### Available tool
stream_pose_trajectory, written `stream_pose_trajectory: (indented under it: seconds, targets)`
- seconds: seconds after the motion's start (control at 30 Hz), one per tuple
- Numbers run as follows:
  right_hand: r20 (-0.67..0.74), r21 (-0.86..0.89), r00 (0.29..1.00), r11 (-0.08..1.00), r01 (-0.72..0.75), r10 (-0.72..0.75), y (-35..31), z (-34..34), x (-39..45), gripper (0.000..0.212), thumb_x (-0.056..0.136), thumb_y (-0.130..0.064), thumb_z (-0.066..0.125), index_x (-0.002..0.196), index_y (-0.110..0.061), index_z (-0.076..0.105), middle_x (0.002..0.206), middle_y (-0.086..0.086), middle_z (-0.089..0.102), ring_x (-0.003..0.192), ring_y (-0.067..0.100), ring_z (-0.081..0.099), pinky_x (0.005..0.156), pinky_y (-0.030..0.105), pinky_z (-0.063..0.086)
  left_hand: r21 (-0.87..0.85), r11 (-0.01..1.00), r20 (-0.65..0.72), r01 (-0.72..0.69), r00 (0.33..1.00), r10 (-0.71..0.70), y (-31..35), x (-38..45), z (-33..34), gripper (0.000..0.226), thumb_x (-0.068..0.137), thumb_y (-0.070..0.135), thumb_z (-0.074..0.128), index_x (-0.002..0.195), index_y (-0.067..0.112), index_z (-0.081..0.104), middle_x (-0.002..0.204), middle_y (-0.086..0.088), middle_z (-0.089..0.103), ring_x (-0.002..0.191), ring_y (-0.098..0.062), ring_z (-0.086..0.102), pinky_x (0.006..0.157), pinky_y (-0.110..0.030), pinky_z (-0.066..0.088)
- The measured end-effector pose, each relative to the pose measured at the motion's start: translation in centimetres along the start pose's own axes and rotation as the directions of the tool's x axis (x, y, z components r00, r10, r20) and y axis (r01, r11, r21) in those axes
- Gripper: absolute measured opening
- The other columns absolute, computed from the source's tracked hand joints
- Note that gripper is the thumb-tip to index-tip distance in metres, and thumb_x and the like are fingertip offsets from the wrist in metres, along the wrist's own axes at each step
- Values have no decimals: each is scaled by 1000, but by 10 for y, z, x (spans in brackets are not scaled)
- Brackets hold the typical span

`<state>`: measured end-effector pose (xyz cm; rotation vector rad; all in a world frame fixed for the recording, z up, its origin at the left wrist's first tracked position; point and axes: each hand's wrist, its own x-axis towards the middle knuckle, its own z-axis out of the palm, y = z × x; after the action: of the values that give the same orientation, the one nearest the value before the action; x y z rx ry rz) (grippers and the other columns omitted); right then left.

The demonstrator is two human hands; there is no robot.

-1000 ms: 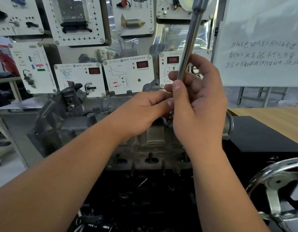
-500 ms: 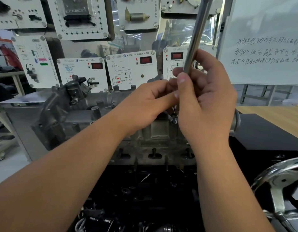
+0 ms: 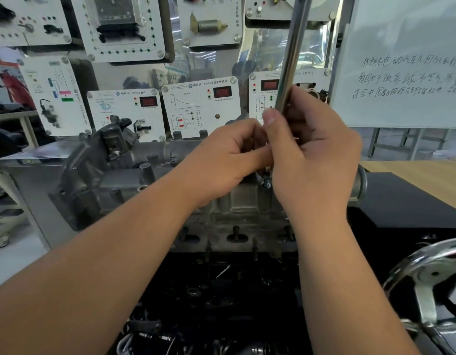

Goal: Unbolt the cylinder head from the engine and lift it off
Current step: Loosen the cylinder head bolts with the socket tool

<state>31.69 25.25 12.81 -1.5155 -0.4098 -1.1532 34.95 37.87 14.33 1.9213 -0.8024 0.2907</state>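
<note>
Your right hand (image 3: 314, 160) grips the steel bar (image 3: 292, 55) upright over the cylinder head (image 3: 124, 185), left hand (image 3: 221, 160) pinching its lower end.

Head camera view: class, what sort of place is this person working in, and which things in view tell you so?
Probably an automotive training workshop or classroom. White sensor display boards with diagrams and red readouts hang behind a bare engine, and a handwritten whiteboard stands to the right.
</note>
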Motion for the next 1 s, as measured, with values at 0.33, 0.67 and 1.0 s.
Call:
stream_pose_trajectory:
  seconds: [0.33, 0.67, 1.0]
  targets:
    - [20, 22, 1000, 1000, 0, 0, -1, -3, 2, 39, 100, -22, 58, 137, -12, 61, 102, -5, 73, 84, 11, 70, 80, 38, 59, -27, 1000, 31, 5, 1000, -4, 4, -1, 1, 29, 94, 35, 60, 110, 13, 70, 107, -13, 74, 105, -34, 69, 97, -57, 52]
    - [-32, 90, 999, 996, 25, -22, 5, -1, 2, 40, 98, -16, 57, 138, -12, 60, 102, -7, 73, 89, 5, 71, 84, 30, 59, -62, 998, 13, 29, 1000, -28, 2, -1, 0, 22, 94, 38, 56, 100, 23, 72, 104, -7, 76, 106, -32, 69, 102, -57, 50]
    - [20, 30, 999, 999, 44, -45, 1, -1, 5, 28, 96, -23, 63, 122, -12, 68, 87, -10, 68, 79, 11, 67, 74, 36, 57, -30, 1000, 11, 8, 1000, -8, 2, 0, 0, 36, 94, 23, 66, 118, -2, 60, 113, -33, 63, 105, -49, 61, 93, -65, 49]
